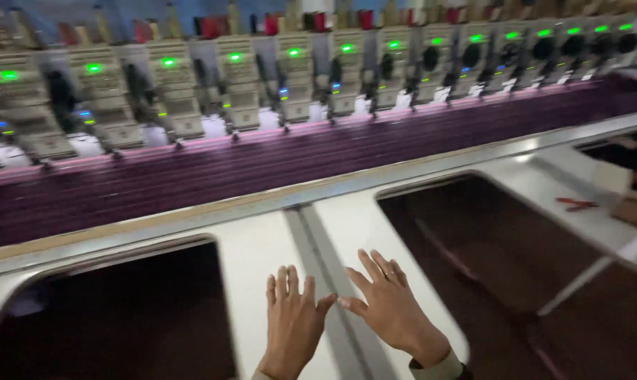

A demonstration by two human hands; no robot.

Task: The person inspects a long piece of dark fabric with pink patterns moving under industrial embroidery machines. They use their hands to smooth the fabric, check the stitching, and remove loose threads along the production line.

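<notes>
White table [262,246] under both flat hands: L [292,320], R [389,304].

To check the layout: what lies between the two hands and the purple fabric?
In the head view, bare white table and its metal edge rail separate left hand and right hand from purple fabric.
</notes>
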